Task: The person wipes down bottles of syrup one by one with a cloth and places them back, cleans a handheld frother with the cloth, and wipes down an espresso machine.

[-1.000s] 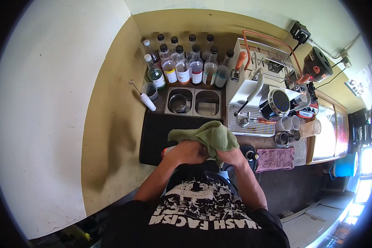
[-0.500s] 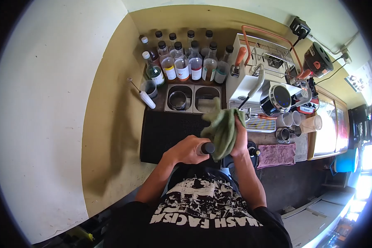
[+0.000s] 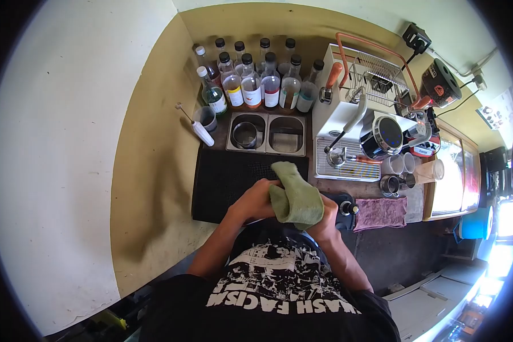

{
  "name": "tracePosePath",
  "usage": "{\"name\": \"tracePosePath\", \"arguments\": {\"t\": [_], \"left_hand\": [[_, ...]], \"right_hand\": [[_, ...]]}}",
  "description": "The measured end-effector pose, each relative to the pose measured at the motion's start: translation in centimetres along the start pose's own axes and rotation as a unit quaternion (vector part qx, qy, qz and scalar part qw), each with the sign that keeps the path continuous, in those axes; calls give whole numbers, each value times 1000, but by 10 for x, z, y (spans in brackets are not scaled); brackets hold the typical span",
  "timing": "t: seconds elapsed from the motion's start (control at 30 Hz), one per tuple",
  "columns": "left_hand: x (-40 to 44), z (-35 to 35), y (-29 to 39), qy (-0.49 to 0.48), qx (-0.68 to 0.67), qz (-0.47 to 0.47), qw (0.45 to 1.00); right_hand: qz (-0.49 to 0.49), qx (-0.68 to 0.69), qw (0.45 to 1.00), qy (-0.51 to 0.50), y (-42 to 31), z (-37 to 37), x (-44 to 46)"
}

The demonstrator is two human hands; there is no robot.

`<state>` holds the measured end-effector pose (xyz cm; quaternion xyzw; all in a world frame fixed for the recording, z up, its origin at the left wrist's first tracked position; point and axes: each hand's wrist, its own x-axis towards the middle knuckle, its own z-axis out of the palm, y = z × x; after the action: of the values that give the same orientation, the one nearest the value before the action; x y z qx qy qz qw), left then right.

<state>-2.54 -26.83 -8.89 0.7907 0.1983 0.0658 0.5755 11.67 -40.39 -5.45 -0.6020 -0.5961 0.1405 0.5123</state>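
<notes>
A folded green cloth (image 3: 296, 200) is gripped in my right hand (image 3: 325, 221), its loose end pointing away from me. It lies over the top of what my left hand (image 3: 255, 200) holds. My left hand is closed beside the cloth, close in front of my chest. The black-capped bottle seen in that hand a moment earlier is now hidden under the cloth. Both hands are above the near edge of a black mat (image 3: 219, 182).
Several labelled bottles (image 3: 251, 92) stand against the back wall, behind two metal tubs (image 3: 267, 135). A milk frother (image 3: 202, 134) leans by a plastic cup (image 3: 207, 119). On the right are an espresso machine (image 3: 328, 119), metal pitchers (image 3: 389, 186) and a purple cloth (image 3: 381, 214).
My right hand has brought the green cloth left and toward me, over the bottle top, covering its black cap. My left hand stays closed and has shifted only slightly.
</notes>
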Motion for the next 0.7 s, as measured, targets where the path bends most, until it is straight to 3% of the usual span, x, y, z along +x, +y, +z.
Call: {"name": "tracePosePath", "arguments": {"t": [0.03, 0.13, 0.33, 0.43, 0.53, 0.63, 0.7], "left_hand": [[0, 0, 2, 13, 25, 0, 1000], [-1, 1, 6, 45, 83, 11, 995], [1, 10, -8, 42, 144, 52, 987], [2, 17, -13, 19, 214, 77, 974], [1, 22, -7, 30, 244, 45, 968], [-4, 22, -6, 41, 221, 18, 974], [-5, 14, -1, 65, 179, 56, 980]], "right_hand": [[-25, -17, 999, 39, 0, 5, -3], [39, 20, 997, 65, -1, 12, -10], [46, -25, 998, -42, -8, 3, 5], [72, 5, 997, 1, -7, 3, 3], [163, 57, 985, 13, 8, 4, 3], [162, 225, 959, 54, 44, 9, -1], [293, 478, 827, 42, 56, 10, 5]]}}
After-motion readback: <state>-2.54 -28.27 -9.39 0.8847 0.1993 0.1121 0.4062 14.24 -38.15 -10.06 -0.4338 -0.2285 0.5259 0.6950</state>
